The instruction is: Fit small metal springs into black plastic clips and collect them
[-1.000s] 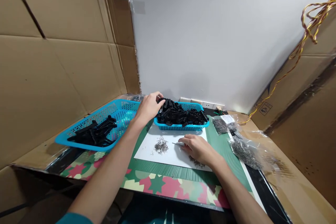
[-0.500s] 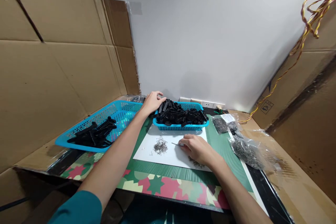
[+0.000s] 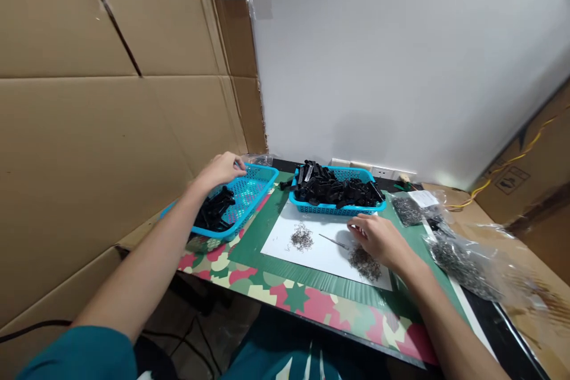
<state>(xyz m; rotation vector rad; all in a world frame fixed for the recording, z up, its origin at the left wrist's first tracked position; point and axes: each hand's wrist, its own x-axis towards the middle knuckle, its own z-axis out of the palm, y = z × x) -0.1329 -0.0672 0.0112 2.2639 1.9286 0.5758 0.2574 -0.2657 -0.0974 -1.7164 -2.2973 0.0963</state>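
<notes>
Left hand (image 3: 220, 170), left of centre, slackly uncurled over blue basket (image 3: 246, 193) with black parts (image 3: 214, 211); right hand (image 3: 377, 238), right of centre, bent, cannot tell if gripping, beside thin metal tool (image 3: 333, 241) on white paper (image 3: 318, 256); second basket (image 3: 327, 209), heaped, centre right.

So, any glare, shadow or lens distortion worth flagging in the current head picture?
Head view: apparent wide-angle stretch toward the edges; soft shadow on the white wall; pale highlights on the nearer clear plastic bag; heaped black pieces largely blend together.
</notes>
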